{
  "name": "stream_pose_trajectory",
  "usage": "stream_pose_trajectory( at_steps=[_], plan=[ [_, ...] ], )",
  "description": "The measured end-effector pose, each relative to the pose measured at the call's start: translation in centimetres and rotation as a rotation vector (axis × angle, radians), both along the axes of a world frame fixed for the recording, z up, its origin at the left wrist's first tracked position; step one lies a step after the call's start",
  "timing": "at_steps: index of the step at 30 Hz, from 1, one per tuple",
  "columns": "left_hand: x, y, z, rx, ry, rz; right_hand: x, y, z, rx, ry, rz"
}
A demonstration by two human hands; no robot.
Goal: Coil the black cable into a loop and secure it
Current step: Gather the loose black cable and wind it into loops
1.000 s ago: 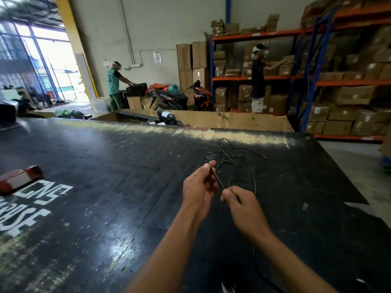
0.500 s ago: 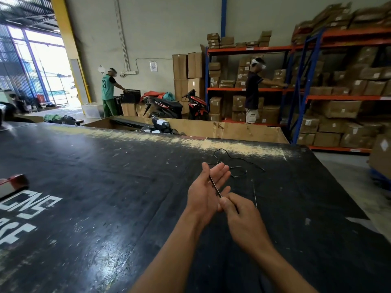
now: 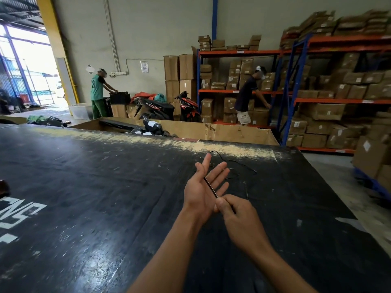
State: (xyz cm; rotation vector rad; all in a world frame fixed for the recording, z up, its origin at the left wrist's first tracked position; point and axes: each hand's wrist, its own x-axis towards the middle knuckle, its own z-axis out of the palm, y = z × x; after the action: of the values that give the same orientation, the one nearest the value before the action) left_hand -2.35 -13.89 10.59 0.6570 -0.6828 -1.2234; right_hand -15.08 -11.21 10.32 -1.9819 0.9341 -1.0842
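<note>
The thin black cable (image 3: 210, 187) runs across the flat palm of the left grip (image 3: 200, 192), whose fingers are straight and spread and clasp nothing; the strand simply lies on it. The right grip (image 3: 237, 217) is curled, thumb and forefinger pinching the cable just where it leaves the heel of the left palm. Beyond the left fingertips the rest of the cable trails into a loose tangle on the wide, scuffed black bench (image 3: 105, 187), near its worn far edge. A short strand also shows just beside the right grip, though I cannot tell how it joins.

Judging by its thinness and the slack curls it lies in, the cable is light and limp, with only a little spring. It should bend round the fingers without resistance, yet turns may slide off or snag on the tangle as they are drawn in. It looks smooth, so a light pinch could slip. The best hold seems to be the pinched end, anchored against the left palm under the thumb, while the right grip feeds length round the spread fingers, easing knots rather than tugging
</note>
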Motion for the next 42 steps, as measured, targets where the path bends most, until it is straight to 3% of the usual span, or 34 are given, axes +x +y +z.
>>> stream_pose_trajectory(
  at_steps=[7,14,23,31,37,40,42],
  plan=[
    [2.7,0.5,1.4,-0.095,0.221,-0.149,-1.9,0.0,-0.5,-0.084,0.109,-0.031],
    [3.8,2.4,0.8,-0.12,0.269,-0.345,-2.6,-0.6,-0.1,-0.141,0.132,-0.063],
    [4.2,3.7,1.5,-0.15,0.193,-0.366,-1.7,0.2,-2.1,-0.054,0.119,0.014],
    [6.5,4.9,1.0,-0.134,0.166,-0.374,-1.1,0.9,-1.1,-0.118,0.083,0.063],
    [6.6,5.3,1.0,-0.158,0.176,-0.399,-0.5,0.2,-2.2,-0.005,0.034,0.092],
    [6.9,5.8,0.8,-0.125,0.155,-0.502,-0.9,-0.7,-2.8,-0.011,0.136,0.132],
    [7.1,6.2,0.8,-0.073,0.085,-0.63,-1.6,-1.8,-2.6,-0.117,0.363,0.13]
  ],
)
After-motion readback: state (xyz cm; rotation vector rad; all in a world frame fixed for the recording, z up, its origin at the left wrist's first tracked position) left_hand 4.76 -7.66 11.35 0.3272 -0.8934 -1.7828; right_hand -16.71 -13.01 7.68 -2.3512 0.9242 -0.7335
